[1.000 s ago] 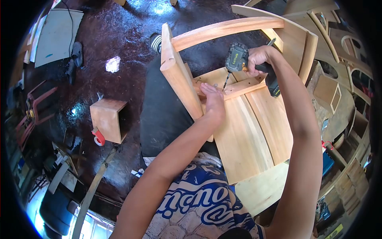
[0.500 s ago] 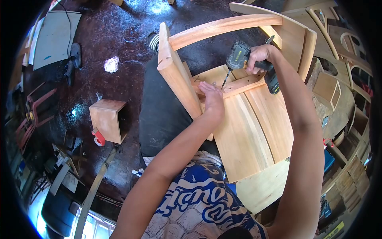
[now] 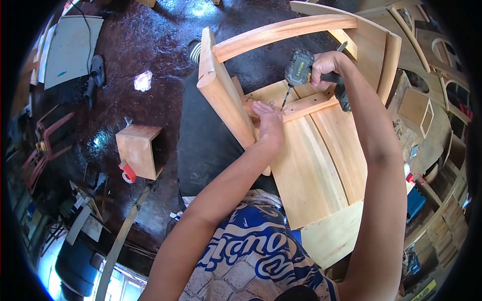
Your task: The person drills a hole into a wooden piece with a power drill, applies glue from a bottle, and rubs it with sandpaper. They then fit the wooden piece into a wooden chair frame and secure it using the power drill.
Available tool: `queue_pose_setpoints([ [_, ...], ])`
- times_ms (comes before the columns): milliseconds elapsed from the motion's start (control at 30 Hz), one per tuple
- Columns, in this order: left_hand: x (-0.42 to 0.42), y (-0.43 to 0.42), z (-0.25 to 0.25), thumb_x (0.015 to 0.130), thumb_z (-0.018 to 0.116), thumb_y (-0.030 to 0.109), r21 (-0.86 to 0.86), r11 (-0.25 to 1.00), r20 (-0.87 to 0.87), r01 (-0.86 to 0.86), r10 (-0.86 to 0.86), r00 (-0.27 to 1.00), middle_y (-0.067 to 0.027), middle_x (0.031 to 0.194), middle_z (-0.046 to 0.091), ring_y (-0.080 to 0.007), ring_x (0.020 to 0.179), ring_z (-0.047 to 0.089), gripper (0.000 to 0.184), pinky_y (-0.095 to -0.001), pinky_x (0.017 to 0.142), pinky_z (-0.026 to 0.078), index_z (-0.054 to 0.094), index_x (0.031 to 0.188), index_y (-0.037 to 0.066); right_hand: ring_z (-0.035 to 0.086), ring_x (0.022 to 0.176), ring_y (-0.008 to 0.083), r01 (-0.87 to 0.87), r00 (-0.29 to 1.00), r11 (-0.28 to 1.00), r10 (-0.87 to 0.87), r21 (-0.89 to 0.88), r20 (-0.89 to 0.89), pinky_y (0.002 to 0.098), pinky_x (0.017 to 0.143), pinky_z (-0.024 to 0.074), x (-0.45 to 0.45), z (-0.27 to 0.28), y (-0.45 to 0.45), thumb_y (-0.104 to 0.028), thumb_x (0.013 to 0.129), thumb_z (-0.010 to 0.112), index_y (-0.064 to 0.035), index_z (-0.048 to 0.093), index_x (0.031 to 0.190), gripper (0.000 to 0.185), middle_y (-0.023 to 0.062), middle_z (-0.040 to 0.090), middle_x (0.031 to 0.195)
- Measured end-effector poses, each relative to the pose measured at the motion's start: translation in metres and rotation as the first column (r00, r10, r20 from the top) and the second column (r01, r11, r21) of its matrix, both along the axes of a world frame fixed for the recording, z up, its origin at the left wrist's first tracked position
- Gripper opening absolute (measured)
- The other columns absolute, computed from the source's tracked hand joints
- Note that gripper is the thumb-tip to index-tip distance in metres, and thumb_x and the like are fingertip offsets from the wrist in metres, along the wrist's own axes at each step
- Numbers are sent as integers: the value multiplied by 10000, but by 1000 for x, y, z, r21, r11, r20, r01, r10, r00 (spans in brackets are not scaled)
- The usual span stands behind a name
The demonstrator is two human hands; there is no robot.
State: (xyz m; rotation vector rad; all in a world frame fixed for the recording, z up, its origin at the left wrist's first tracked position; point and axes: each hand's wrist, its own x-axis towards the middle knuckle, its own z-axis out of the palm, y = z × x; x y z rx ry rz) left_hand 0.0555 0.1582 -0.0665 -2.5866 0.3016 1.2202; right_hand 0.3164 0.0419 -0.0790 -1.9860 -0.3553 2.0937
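Beside the left hand (image 3: 271, 123), fingers outstretched on the rail (image 3: 305, 105), the bit (image 3: 286, 97) of the right hand's (image 3: 326, 65) gripped drill (image 3: 299, 67) could, if tilted, skid into them.

So there's a wooden box (image 3: 133, 150) over on the dark, shiny floor (image 3: 165, 32), with a red tape dispenser (image 3: 128, 172) right at its lower left corner. Further up there's a dark shoe (image 3: 98, 69) near a big pale sheet (image 3: 70, 50) with a cable (image 3: 90, 32) running over it. Way over left is a reddish frame (image 3: 48, 136), and a blue case (image 3: 414, 203) sits off to the right
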Motion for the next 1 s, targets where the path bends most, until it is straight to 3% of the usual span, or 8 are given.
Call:
queue_pose_setpoints([
  [67, 0, 0, -1, 985, 520, 254, -4, 1000, -5, -4, 4, 1000, -372, 1495, 374, -546, 1356, 414, 595, -639, 1100, 342, 366, 1535, 87, 620, 593, 170, 119, 993, 974, -119, -190, 11, 360, 555, 527, -2, 3, 4, -49, 685, 804, -44, 711, 838, 180, 72, 653, 695],
  [500, 1, 3, 7, 984, 509, 263, -43, 999, -17, 17, -17, 1000, -401, 1475, 368, -562, 1347, 411, 593, -645, 1101, 334, 373, 1526, 67, 616, 588, 196, 143, 989, 969, -130, -202, 75, 370, 561, 526, -6, 11, 13, -25, 678, 796, -12, 687, 788, 155, 98, 644, 670],
  [567, 2, 3, 6, 985, 506, 261, -49, 999, -17, 13, -14, 1000, -403, 1474, 367, -565, 1345, 411, 590, -647, 1098, 337, 373, 1526, 69, 604, 557, 188, -35, 998, 970, 46, -242, 38, 359, 557, 488, -2, 7, 17, -30, 717, 770, -31, 696, 778, 96, 87, 640, 648],
  [833, -2, 1, -4, 965, 568, 247, -54, 998, 35, -13, 15, 999, -356, 1483, 408, -542, 1343, 437, 575, -651, 1076, 375, 429, 1500, 84, 606, 554, 210, 1, 999, 970, 11, -241, 50, 368, 565, 489, -4, 18, 22, -44, 694, 794, -37, 713, 781, 119, 88, 645, 647],
  [1000, 2, 4, 0, 978, 553, 247, -56, 998, 21, -27, 28, 999, -354, 1489, 401, -541, 1352, 426, 572, -651, 1093, 346, 416, 1518, 119, 622, 611, 231, -125, 991, 973, 133, -192, 25, 403, 610, 508, -2, -4, 21, -61, 686, 809, -28, 715, 783, 138, 99, 664, 692],
])
